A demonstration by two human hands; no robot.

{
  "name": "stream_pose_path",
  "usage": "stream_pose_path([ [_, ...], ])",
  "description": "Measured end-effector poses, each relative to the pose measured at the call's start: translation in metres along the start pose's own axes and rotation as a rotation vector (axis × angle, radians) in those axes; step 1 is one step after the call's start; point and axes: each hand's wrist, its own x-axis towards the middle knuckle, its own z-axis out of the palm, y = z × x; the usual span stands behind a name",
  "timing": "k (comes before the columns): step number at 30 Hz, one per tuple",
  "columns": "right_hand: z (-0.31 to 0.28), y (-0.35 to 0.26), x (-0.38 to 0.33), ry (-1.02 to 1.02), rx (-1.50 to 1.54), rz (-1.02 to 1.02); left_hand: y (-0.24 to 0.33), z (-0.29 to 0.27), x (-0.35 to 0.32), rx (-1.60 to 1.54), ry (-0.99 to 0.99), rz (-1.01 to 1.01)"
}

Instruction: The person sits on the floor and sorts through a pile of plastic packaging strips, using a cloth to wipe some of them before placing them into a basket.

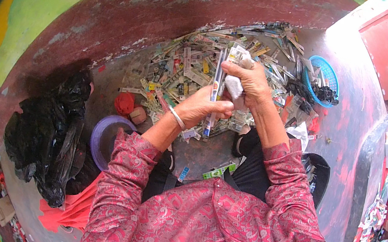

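Left hand (197, 107) fingers grip a slim packet (214, 96) above the floor (198, 154); right hand (253, 82) fingers close around its upper part and a white wad (233, 87). Handling appears unfinished: a large packet pile (191, 63) lies beyond; completed count undeterminable.

- Floor (345, 132): grey, stained pink and red at right.
- Heap of slim packets (182, 69), overlapping every which way across its far part.
- Blue basket (336, 83), just right of the heap.
- Red bundle (124, 103), by the heap's left edge.
- Purple tub (96, 141), near the bundle.
- Crumpled black bag (46, 134), farther left.
- Black tub (323, 181), at right.
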Motion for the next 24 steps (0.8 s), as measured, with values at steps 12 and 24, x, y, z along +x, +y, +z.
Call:
stream_pose_path([
  [12, -0.029, -0.028, 0.011, 0.381, -0.095, -0.313, 0.008, -0.001, -0.004, -0.256, -0.012, 0.003],
  [24, -0.048, -0.029, 0.027, 0.469, -1.041, -1.009, 0.006, 0.009, -0.015, -0.158, -0.153, -0.091],
])
